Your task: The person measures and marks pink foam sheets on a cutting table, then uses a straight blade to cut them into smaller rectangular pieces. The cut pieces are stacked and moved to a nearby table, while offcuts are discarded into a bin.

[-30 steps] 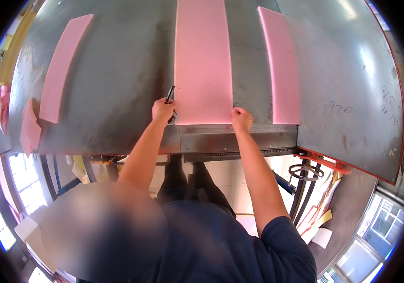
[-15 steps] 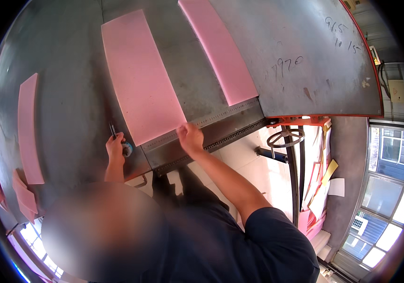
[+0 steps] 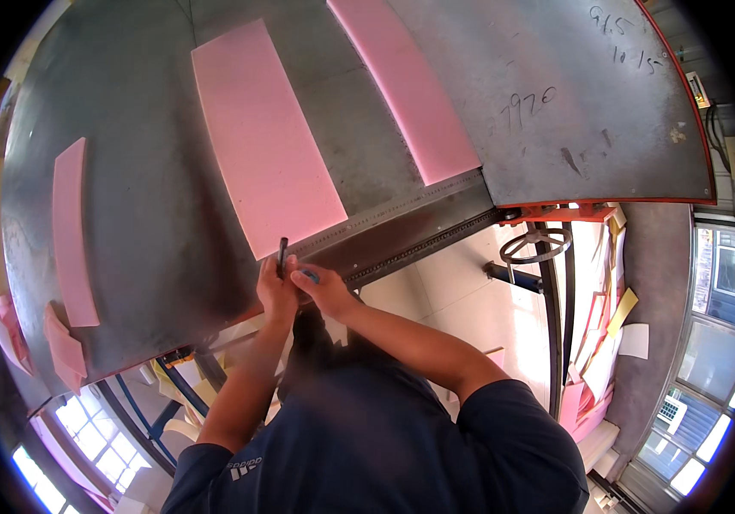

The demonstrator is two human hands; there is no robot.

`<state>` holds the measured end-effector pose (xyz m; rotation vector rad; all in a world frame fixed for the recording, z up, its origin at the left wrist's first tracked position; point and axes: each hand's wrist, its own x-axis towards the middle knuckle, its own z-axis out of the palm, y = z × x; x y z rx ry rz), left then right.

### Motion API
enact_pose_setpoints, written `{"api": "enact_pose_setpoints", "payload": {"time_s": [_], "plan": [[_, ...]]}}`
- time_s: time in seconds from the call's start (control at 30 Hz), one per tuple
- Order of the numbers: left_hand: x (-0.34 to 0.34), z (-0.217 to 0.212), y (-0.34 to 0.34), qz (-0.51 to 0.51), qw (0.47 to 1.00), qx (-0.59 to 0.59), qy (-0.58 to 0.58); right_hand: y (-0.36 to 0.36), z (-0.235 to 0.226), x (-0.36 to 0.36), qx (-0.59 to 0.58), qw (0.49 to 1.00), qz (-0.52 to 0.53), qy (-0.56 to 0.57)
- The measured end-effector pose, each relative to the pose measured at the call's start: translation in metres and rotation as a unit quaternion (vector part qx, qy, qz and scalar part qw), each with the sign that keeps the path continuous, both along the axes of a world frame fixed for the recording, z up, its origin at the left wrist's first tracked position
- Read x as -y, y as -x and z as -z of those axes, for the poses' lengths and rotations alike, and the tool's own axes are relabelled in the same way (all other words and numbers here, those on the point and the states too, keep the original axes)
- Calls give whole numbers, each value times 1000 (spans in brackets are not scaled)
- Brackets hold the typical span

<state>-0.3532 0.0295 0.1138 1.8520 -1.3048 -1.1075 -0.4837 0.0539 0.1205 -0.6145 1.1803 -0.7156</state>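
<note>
- Head view, closest to me: the person in a dark short-sleeved shirt (image 3: pixel 367 428) stood at the front edge of the tabletop (image 3: pixel 149 197), forearms brought together.
- Left hand (image 3: pixel 276 293) had its fingers closed around a slim black pen-like tool (image 3: pixel 282 252), which stood nearly upright.
- Right hand (image 3: pixel 328 291) met it from the side, fingers curled in by a small bluish object (image 3: pixel 310 275); I could not tell which hand gripped that piece, most of it being covered.
- Just beyond the hands lay the wide pink strip (image 3: pixel 269 141), flat, its near end by the tabletop's front edge and its length running away from the person. Whether the tool touched it I could not make out.
- Along that front edge, rightward from the hands, ran a ruled metal band (image 3: pixel 402 206).
- Below the edge, farther right, sat a handwheel (image 3: pixel 535 259).
- Toward the front left corner rested a bent pink piece (image 3: pixel 64 347), with a narrow pink strip (image 3: pixel 74 231) behind it near the left edge.
- Right of the wide strip, well apart from it, lay another long pink strip (image 3: pixel 410 98), its near end at the band.
- Past the right edge were windows (image 3: pixel 714 351).
</note>
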Motion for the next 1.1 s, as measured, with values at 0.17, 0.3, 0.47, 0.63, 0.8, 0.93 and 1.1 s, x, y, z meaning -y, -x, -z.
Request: {"api": "enact_pose_setpoints", "payload": {"time_s": [0.17,0.3,0.47,0.63,0.8,0.93,1.1], "plan": [[0,16,-10,98,969,-141,-180,32,12,-2,-256,940,-62,218],[3,-1,6,140,937,-177,-266,62,10,-12,-243,938,-109,223],[-10,14,30,107,943,-184,-254,110,32,-33,-269,917,-151,253],[4,49,52,-98,907,-351,-211,256,79,-53,-529,827,-75,174],[15,59,99,-95,927,-295,-212,329,38,-16,-628,745,-64,215],[14,72,133,-142,927,-272,-216,338,31,20,-666,712,-81,210],[16,84,160,-254,910,-260,-198,341,43,57,-694,679,-109,212]]}}
